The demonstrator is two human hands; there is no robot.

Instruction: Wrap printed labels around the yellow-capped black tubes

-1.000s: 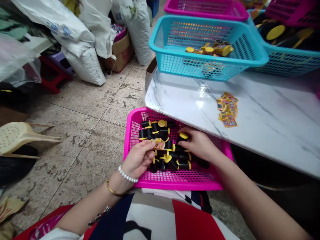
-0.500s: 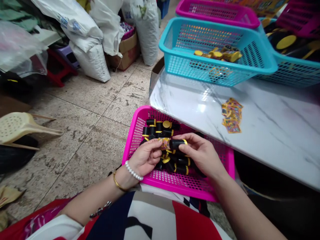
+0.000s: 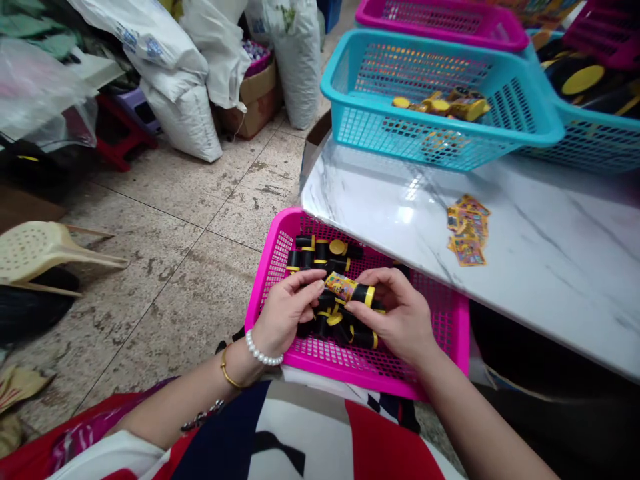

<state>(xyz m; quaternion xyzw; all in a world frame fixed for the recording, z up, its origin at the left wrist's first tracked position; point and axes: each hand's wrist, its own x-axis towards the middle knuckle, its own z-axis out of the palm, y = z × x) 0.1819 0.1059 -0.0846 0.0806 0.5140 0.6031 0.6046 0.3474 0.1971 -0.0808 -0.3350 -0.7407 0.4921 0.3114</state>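
Over a pink basket point(image 3: 260, 293) on my lap, a black tube with a yellow end point(image 3: 364, 293) is held between the thumb and fingers of my right hand point(image 3: 400, 312). A colourful printed wrapper point(image 3: 341, 285) covers the tube's left part. My left hand point(image 3: 287, 310) pinches at the wrapper's left end, thumb and forefinger closed there. Beneath both hands lie several black tubes with yellow ends point(image 3: 342, 333). To the right, a small pile of printed wrappers point(image 3: 469, 230) rests on the white marbled table point(image 3: 380, 200).
A blue basket point(image 3: 440, 137) with yellow wrapped pieces point(image 3: 450, 107) stands on the table, beside another blue basket point(image 3: 590, 137) of black and yellow items. White sacks point(image 3: 185, 120), a cardboard box point(image 3: 257, 100) and a cream stool point(image 3: 35, 250) are on the floor at left.
The wrapper now covers more of the black tube, which shows only near its yellow end. My left hand has shifted slightly left, and the tube tilts down to the right.
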